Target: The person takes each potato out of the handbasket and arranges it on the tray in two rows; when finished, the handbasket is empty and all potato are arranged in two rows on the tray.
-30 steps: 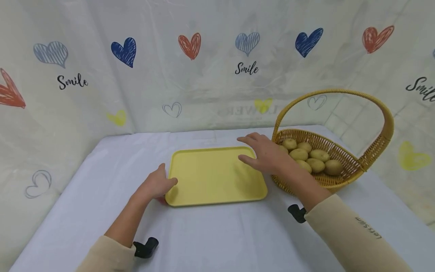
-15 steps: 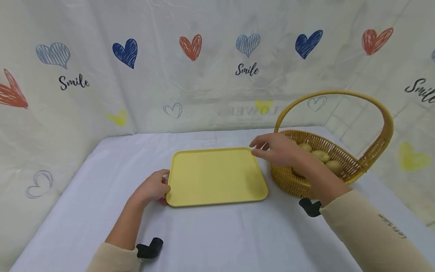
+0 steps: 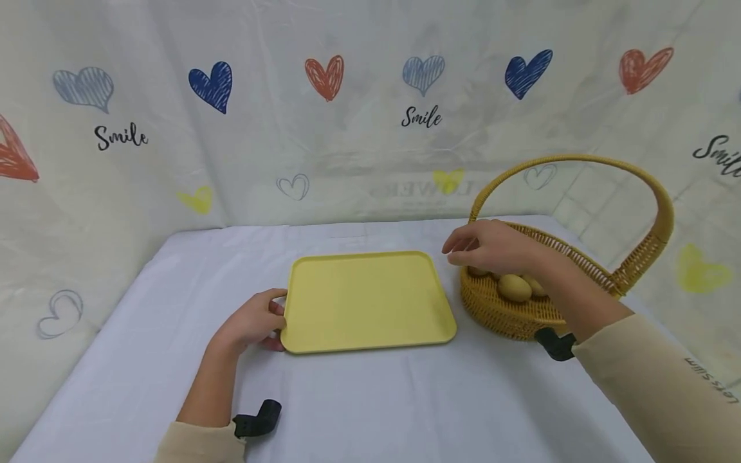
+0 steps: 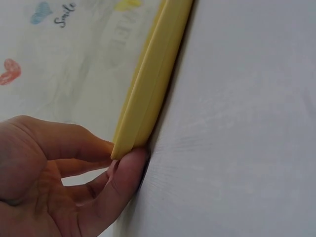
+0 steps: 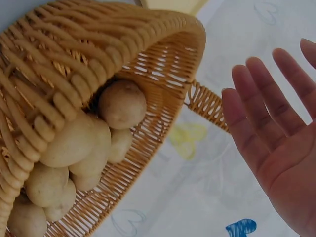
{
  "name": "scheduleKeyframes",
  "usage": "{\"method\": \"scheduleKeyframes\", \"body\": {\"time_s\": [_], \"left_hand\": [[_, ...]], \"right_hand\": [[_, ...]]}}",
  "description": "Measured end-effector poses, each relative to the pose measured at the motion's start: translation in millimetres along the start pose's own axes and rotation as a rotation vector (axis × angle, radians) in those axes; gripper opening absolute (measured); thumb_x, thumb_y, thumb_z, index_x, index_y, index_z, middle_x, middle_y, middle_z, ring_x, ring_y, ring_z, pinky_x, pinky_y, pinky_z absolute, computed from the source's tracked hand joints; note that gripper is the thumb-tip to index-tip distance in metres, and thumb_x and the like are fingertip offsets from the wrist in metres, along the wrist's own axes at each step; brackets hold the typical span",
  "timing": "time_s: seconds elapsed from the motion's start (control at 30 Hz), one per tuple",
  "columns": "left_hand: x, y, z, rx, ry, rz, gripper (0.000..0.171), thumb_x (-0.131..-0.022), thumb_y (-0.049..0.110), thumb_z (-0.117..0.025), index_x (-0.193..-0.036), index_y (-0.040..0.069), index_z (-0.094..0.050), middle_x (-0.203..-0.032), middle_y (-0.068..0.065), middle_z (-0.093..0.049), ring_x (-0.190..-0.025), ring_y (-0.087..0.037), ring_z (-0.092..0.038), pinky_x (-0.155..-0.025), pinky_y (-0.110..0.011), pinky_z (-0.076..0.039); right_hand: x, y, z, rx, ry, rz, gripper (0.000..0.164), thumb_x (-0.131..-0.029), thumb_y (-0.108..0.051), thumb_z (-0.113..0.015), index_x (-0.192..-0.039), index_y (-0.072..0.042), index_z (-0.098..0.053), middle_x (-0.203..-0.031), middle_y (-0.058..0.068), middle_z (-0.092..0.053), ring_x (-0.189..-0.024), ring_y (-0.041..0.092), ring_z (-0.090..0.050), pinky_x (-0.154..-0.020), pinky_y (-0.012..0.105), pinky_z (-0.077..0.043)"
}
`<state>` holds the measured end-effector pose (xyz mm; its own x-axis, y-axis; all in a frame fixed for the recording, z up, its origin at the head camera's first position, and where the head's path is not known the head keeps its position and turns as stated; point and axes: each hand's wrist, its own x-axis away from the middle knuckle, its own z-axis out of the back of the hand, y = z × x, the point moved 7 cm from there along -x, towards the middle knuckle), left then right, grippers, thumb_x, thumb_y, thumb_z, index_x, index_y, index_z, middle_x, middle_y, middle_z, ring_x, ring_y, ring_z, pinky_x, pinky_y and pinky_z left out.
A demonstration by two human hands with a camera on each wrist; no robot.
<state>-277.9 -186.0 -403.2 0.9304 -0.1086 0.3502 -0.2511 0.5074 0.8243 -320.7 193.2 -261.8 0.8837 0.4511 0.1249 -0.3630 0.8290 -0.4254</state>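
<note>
A yellow rectangular tray point(image 3: 367, 301) lies on the white-covered table. At its left edge my left hand point(image 3: 255, 320) pinches the rim near the front corner; the left wrist view shows the thumb on top and a finger under the tray edge point(image 4: 148, 84). My right hand point(image 3: 492, 245) hovers over the near left part of a wicker basket point(image 3: 492, 315), holding nothing. In the right wrist view its fingers point(image 5: 279, 101) are extended, apart from the potatoes point(image 5: 69, 140). Several potatoes lie inside the basket; in the head view the hand and forearm hide some of them.
The basket's tall arched handle point(image 3: 579, 159) rises above its opening. A white sheet printed with hearts and "Smile" point(image 3: 370, 128) hangs behind the table. White cloth point(image 3: 359, 399) shows in front of the tray.
My right hand has moved right, from over the tray's right end to over the basket. The left hand has drawn back slightly from over the tray and now grips its left rim.
</note>
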Motion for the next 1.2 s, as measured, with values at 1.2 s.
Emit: {"method": "scheduleKeyframes", "body": {"time_s": [1.2], "left_hand": [[1.4, 1.4, -2.2, -0.016, 0.036, 0.023, 0.071, -0.089, -0.004, -0.053, -0.157, 0.004, -0.034, -0.118, -0.017, -0.047, -0.084, -0.025, -0.064, -0.062, -0.036, -0.065]], "right_hand": [[3, 85, 19, -0.032, -0.247, -0.204, 0.047, -0.095, -0.028, -0.069, -0.132, 0.000, -0.063, -0.134, 0.024, -0.063, -0.121, 0.041, -0.061, -0.085, 0.050, -0.062]]}}
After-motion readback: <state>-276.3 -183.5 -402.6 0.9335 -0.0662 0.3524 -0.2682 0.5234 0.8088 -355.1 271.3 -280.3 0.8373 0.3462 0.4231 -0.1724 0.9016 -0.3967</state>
